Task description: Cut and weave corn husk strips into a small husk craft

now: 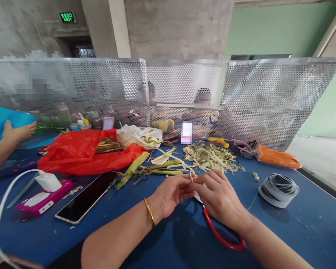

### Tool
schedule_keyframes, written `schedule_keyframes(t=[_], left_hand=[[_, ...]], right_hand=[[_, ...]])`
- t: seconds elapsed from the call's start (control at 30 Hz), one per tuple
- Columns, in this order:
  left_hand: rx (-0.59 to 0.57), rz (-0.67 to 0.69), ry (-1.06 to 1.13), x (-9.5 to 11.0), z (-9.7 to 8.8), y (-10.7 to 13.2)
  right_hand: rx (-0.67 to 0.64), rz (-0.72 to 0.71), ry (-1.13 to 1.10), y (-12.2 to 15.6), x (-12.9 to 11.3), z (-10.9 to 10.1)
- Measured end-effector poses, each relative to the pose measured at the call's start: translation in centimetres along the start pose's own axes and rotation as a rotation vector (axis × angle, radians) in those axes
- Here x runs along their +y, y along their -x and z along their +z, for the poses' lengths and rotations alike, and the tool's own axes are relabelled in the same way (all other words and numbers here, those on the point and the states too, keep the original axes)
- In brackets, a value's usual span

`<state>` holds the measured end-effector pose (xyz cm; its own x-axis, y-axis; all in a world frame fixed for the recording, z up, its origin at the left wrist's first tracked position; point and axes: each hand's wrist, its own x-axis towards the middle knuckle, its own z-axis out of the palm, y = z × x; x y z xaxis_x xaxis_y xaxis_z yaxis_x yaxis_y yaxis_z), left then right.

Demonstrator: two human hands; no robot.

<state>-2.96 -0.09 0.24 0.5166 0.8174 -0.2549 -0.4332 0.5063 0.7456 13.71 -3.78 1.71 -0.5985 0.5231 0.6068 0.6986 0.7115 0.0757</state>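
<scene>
Clock directions: we are reading them from the meeting fingertips, 12 pointing away from the wearer. Far left, between 9 and 10, we are seeing a co-worker's hand [18, 132] gripping a blue sheet [0, 121]. Near 9 we are passing a magenta power strip [46, 203] and a dark-screened smartphone [85, 198]; between 9 and 10, a red plastic bag [70, 149]. Nearer, towards 10, leafy husk stalks [134, 168] are lying.

Centre: the left hand [168, 198], coming in from 7, is closing thumb and fingers around a pale husk strip [192, 174]. We are finding that strip right at the tips, its small loop standing roughly 12-to-6. The right hand [220, 194], from 4, is meeting it, fingers bent together; its thumb is hiding, so we cannot tell its grip. Neither hand is sitting clearly nearer.

Red-handled scissors [209, 221] are running 11-to-5 beneath the right hand; whether held, we cannot tell. Shredded husks [212, 157] are lying at 1, a grey cord coil [278, 190] at 3.
</scene>
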Motion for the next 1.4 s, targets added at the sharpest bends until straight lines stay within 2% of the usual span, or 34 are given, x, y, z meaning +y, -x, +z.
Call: schedule_keyframes(t=[0.1,0.27,0.4,0.5,0.57,0.8,1.0,1.17,1.3,1.4], left_hand=[[0.000,0.031,-0.014,-0.2,-0.2,-0.1],[0.001,0.102,-0.025,-0.5,-0.1,-0.3],[0.001,0.147,0.068,-1.1,0.3,-0.3],[0.031,0.141,0.089,-1.7,0.4,-0.5],[0.043,0.138,0.093,-1.8,0.5,-0.5],[0.077,0.165,0.203,-1.8,1.0,-0.1],[0.059,0.214,0.241,-2.3,1.1,-0.5],[0.030,0.214,0.227,-2.5,1.1,-0.4],[0.063,0.172,0.190,-2.4,1.0,-0.2],[0.130,0.144,0.178,-2.2,0.8,-0.3]], right_hand=[[0.013,0.005,0.083,0.3,-0.3,0.6],[0.093,0.338,0.085,0.6,-0.8,1.9],[0.074,0.505,0.029,0.7,-0.9,3.0],[0.072,0.652,-0.092,0.7,-1.0,3.7],[0.087,0.700,-0.158,0.7,-1.2,4.0],[0.184,0.669,-0.140,0.5,-1.7,4.1],[0.171,0.735,-0.169,0.2,-1.5,4.3],[0.164,0.719,-0.151,0.1,-1.5,4.3],[0.104,0.676,-0.140,0.2,-1.9,3.7],[0.019,0.608,-0.146,0.1,-2.3,3.1]])
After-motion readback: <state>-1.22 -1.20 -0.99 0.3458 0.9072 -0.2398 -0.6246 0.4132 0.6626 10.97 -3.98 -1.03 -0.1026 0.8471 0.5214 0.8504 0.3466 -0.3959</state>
